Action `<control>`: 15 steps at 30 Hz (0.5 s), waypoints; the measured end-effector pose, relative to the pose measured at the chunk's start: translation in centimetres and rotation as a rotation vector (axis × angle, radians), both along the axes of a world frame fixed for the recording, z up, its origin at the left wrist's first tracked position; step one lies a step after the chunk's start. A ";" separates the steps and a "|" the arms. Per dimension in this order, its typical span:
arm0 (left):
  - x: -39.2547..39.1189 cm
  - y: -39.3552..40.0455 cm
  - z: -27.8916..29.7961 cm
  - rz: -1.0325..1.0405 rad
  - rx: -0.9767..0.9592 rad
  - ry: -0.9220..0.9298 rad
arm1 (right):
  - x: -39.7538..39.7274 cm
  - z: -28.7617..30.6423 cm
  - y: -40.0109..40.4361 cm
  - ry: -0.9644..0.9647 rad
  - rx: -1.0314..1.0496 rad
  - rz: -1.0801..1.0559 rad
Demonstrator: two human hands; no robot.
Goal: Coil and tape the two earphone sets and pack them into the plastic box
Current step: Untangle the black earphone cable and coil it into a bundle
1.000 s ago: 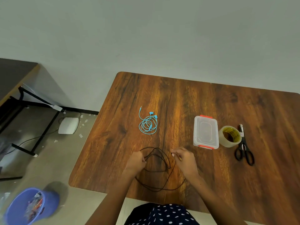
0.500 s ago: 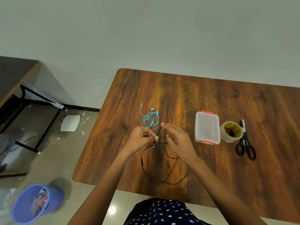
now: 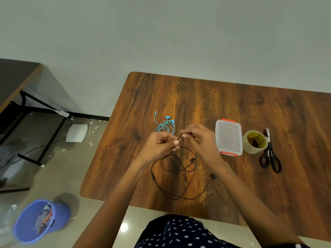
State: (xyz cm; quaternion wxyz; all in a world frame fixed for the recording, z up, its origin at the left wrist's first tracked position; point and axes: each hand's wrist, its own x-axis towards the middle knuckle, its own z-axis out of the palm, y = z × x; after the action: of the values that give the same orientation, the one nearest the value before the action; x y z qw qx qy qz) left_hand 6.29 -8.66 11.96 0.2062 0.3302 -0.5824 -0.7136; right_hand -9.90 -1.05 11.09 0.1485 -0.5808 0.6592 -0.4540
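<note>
— Where are the hands?

— Both are raised near the middle of the frame, forearms reaching up from the lower edge and converging.

— And the left hand (image 3: pixel 159 145)?

— Fingers curled, thumb and fingertips pinched together, knuckles toward the upper left.

— The right hand (image 3: pixel 198 138)?

— Just beside it, fingers bent and pinching too, wrist angled toward the lower right.

The wooden tabletop (image 3: pixel 232 104) carries blue earphones (image 3: pixel 164 125) at ten o'clock, black earphones (image 3: pixel 179 176) at six, and at three a plastic box (image 3: pixel 228 137), tape roll (image 3: pixel 254 141) and scissors (image 3: pixel 270 156).
</note>
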 end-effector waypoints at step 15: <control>0.3 0.9 1.1 -0.295 0.706 0.389 | 0.4 -1.9 0.6 -0.466 0.178 0.037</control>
State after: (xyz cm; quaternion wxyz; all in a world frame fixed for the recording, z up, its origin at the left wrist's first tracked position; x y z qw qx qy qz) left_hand 6.59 -7.72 13.05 0.0825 0.1529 -0.2936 -0.9400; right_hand -9.50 -0.43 9.17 0.3553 -0.4570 0.6338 -0.5130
